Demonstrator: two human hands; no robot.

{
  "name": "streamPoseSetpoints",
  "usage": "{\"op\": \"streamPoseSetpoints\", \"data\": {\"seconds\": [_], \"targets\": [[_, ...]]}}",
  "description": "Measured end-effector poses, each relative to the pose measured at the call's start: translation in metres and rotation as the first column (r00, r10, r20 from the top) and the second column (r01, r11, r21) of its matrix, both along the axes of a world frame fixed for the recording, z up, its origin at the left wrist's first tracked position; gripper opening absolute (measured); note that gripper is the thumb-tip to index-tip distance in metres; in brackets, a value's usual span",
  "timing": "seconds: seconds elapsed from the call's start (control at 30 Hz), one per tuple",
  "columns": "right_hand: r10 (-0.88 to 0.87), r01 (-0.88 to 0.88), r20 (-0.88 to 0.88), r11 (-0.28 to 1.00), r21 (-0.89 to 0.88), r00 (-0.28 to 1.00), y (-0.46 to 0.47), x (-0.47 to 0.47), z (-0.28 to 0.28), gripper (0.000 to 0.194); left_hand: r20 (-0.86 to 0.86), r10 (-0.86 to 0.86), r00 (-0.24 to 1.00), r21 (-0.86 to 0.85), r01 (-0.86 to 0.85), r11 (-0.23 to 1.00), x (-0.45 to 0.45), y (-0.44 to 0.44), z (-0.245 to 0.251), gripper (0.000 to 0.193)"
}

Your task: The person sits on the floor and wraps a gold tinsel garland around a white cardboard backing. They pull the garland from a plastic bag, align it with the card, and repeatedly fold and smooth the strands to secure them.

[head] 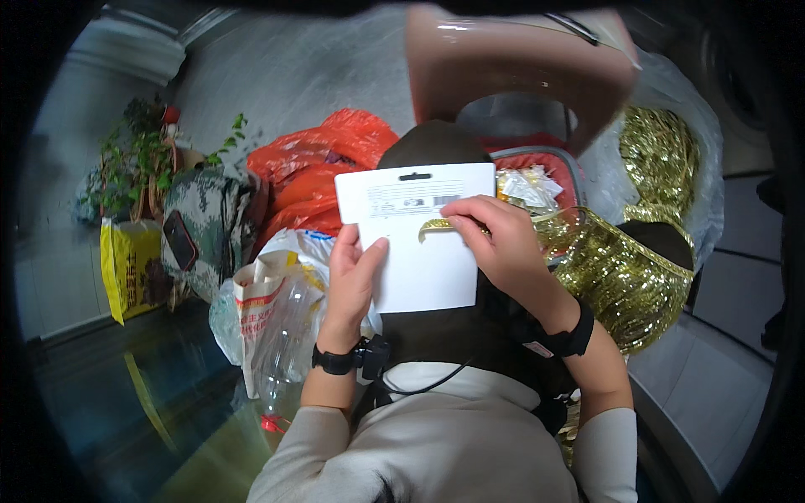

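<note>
My left hand [355, 273] grips the left edge of a white hang-tab card [424, 270], its thumb lying across the face. The card has a slot at the top and a printed panel with a barcode. Between the thumb and fingers of my right hand [497, 239] is the end of a gold tinsel band [434, 226], held against the card's right half. From that side the band runs to a gold tinsel fringe [629, 289] draped over my right leg. What lies behind the card is hidden.
A red-lined bin [575, 176] with scraps stands beyond my right hand, near a pink plastic stool [516, 69]. More gold tinsel [660, 151] lies in a clear bag at right. Red plastic bags [308, 182], a plastic bottle [283, 339], a phone [180, 240] and potted plants [144, 151] are at left.
</note>
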State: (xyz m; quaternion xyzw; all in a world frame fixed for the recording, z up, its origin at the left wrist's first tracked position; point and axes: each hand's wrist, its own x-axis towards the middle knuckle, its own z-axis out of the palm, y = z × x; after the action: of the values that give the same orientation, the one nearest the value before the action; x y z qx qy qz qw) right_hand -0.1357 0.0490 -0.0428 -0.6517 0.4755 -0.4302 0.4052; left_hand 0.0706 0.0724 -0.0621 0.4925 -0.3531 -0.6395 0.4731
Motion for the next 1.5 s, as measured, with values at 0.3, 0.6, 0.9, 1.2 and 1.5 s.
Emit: {"op": "streamPoseSetpoints", "data": {"seconds": [0.3,0.6,0.9,1.2,1.5], "targets": [[-0.037,0.038,0.015,0.997,-0.062,0.999,0.009,0.014,0.003,0.014,0.043,-0.036,0.998,-0.039,0.037,0.999,-0.003,-0.009,-0.002,0.057],[-0.127,0.069,-0.218,0.964,-0.257,0.968,0.009,0.012,-0.011,0.016,0.513,0.289,0.808,-0.405,-0.069,0.912,-0.012,-0.006,-0.004,0.087],[-0.165,0.067,-0.289,0.945,-0.321,0.943,0.011,0.007,-0.01,0.017,0.813,0.489,0.315,-0.577,0.554,0.6,-0.02,0.003,-0.006,0.049],[-0.226,0.141,-0.271,0.943,-0.3,0.936,0.011,0.006,-0.017,0.012,0.839,0.447,0.311,-0.543,0.543,0.64,-0.02,0.008,-0.016,0.045],[-0.295,0.284,-0.189,0.955,-0.084,0.937,0.021,-0.018,-0.023,0.013,0.836,0.443,0.324,-0.549,0.523,0.652,-0.02,0.008,-0.021,0.041]]}}
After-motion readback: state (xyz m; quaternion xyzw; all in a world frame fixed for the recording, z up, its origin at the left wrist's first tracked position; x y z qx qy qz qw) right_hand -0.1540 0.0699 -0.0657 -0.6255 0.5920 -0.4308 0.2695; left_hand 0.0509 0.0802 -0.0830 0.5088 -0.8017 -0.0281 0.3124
